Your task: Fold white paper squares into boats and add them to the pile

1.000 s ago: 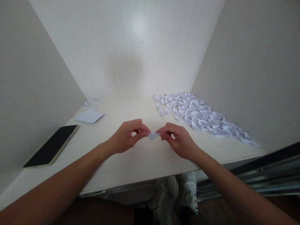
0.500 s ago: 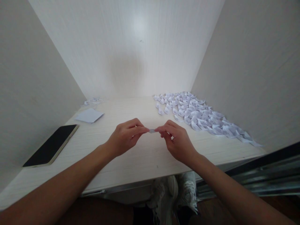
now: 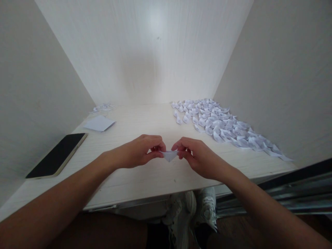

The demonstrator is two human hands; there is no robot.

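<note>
A small folded piece of white paper (image 3: 169,156) is held between my two hands above the white tabletop (image 3: 145,190). Its visible face is a triangle pointing down toward me, with a short crease line in the middle. My left hand (image 3: 146,150) pinches the left corner between thumb and fingers. At the right corner, my right hand (image 3: 193,154) pinches the paper the same way. The fingertips behind the paper are partly hidden.
Many folded white paper pieces (image 3: 220,124) lie heaped along the right wall. On the left are a stack of paper squares (image 3: 99,123), a phone (image 3: 58,155) and thin paper scraps (image 3: 103,108) in the back corner. Walls enclose three sides; shoes (image 3: 207,207) show below the front edge.
The paper has tilted, so its triangular face now shows where only a thin edge did before. Both hands have turned and come slightly closer to me, still gripping its ends.
</note>
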